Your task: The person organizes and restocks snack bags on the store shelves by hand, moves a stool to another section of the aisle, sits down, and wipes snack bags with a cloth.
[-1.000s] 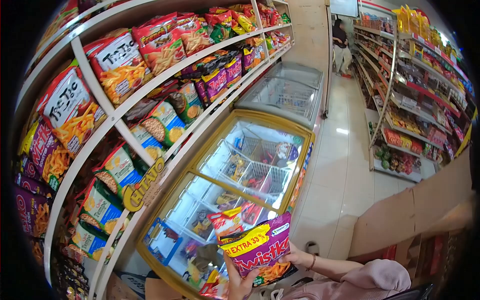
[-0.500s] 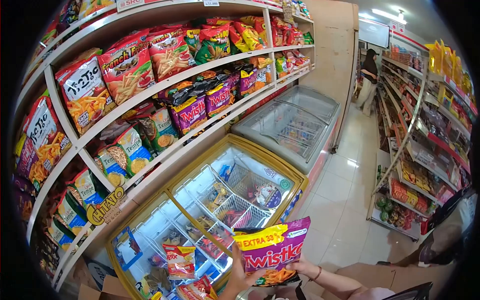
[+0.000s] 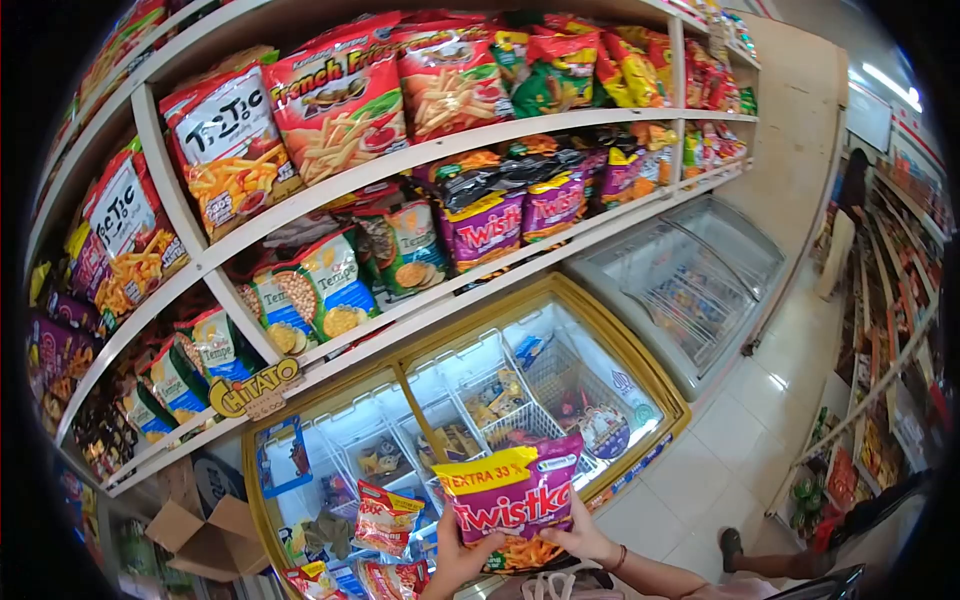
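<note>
A purple Twistko bag point(image 3: 515, 510) with a yellow "extra 33%" band is held upright low in the middle of the view. My left hand point(image 3: 462, 560) grips its left edge, thumb on the front. On the right edge my right hand point(image 3: 588, 540) pinches the bag, its thumb also in front. Red and yellow snack packets point(image 3: 387, 518) lie just left of the bag, on top of the gold-framed freezer point(image 3: 455, 325). Similar Twistko bags point(image 3: 485, 232) stand on the middle shelf above.
Shelves point(image 3: 330, 175) full of snack bags run along the left and top. A grey freezer point(image 3: 690, 285) stands beyond the gold one. An open cardboard box point(image 3: 215, 535) is at lower left. A person point(image 3: 843, 225) stands in the aisle, and a foot point(image 3: 732, 550) shows at lower right.
My view has turned toward the shelves, so they fill more of it and the aisle has shifted right. Both hands still hold the Twistko bag.
</note>
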Available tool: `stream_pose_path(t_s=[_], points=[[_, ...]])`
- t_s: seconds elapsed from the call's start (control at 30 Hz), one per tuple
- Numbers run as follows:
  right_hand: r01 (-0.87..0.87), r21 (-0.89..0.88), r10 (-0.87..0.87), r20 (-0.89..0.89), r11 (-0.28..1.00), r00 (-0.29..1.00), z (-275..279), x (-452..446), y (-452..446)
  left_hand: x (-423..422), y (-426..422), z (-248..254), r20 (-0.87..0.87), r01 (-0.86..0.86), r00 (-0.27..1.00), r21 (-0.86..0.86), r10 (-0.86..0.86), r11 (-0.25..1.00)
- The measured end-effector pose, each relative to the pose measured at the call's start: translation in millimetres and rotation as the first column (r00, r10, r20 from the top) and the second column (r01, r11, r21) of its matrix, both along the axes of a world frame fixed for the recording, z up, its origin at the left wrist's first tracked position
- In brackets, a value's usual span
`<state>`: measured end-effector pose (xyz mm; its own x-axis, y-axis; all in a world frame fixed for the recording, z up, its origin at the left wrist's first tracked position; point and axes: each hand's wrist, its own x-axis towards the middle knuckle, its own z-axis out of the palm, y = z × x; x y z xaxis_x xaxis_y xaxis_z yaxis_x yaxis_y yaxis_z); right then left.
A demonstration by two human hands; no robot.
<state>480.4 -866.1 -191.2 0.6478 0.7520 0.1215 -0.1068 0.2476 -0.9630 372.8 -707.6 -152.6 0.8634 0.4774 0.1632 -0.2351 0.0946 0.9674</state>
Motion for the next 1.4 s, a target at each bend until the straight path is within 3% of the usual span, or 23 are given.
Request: stream_pose_path(t_s=[0.07,0.2,0.27,0.33,0.43,0.47,0.57,0.6,0.7,0.77,0.83,0.93,1.0,1.07,1.2,1.27,1.37,1.4], points=[[-0.147,-0.029,0.146,-0.02,0.989,0.989,34,20,7,10,4,-5,0.006,-0.067,0.998,0.004,0.067,0.998],[-0.265,-0.066,0.273,0.196,0.962,0.942,39,62,17,34,1,2,0.062,-0.116,0.992,0.047,0.113,0.992],[-0.284,-0.058,0.289,0.154,0.957,0.945,43,87,18,53,-7,8,0.094,-0.143,0.985,0.019,0.141,0.989],[-0.252,-0.01,0.252,0.104,0.968,0.962,40,111,17,76,-10,9,0.078,-0.15,0.987,0.146,0.14,0.978],[-0.302,-0.154,0.336,0.308,0.941,0.89,38,162,3,107,-18,-3,0.048,-0.083,0.996,0.394,0.07,0.916],[-0.29,-0.07,0.298,0.231,0.954,0.926,41,175,-1,121,-28,-6,0.087,-0.091,0.994,0.321,0.066,0.943],[-0.442,-0.091,0.45,0.111,0.892,0.886,57,222,-20,158,-53,-4,0.074,-0.16,0.987,0.326,0.144,0.932],[-0.464,-0.187,0.497,0.227,0.866,0.837,43,240,-26,170,-63,1,0.053,-0.196,0.981,0.268,0.189,0.943],[-0.452,-0.195,0.492,0.381,0.87,0.783,3,278,-32,201,-85,4,0.082,-0.278,0.96,0.175,0.268,0.944],[-0.405,-0.205,0.451,0.509,0.891,0.733,-12,297,-36,212,-89,7,0.078,-0.326,0.945,0.315,0.318,0.892],[-0.45,-0.117,0.464,0.266,0.886,0.845,-16,302,-41,223,-91,13,0.078,-0.35,0.933,0.433,0.352,0.831],[-0.485,-0.106,0.492,0.064,0.868,0.868,-38,313,-48,233,-85,16,0.079,-0.307,0.935,0.67,0.346,0.676],[-0.493,-0.084,0.491,-0.043,0.866,0.87,-32,319,-50,243,-88,16,0.071,-0.299,0.938,0.66,0.34,0.689],[-0.496,-0.128,0.499,-0.011,0.859,0.867,-34,327,-55,251,-86,15,0.037,-0.232,0.954,0.716,0.296,0.658],[-0.419,-0.078,0.426,0.182,0.905,0.886,-33,347,-59,269,-99,13,-0.026,-0.189,0.974,0.459,0.226,0.868],[-0.385,0.017,0.373,0.206,0.923,0.904,-25,357,-61,280,-99,9,0.014,-0.213,0.972,0.485,0.236,0.848],[-0.397,0.102,0.403,-0.04,0.912,0.914,-72,390,-75,298,-96,17,0.08,-0.201,0.978,0.61,0.193,0.766],[-0.342,0.103,0.342,0.021,0.934,0.939,-52,391,-79,304,-96,21,0.062,-0.171,0.984,0.622,0.17,0.764]])
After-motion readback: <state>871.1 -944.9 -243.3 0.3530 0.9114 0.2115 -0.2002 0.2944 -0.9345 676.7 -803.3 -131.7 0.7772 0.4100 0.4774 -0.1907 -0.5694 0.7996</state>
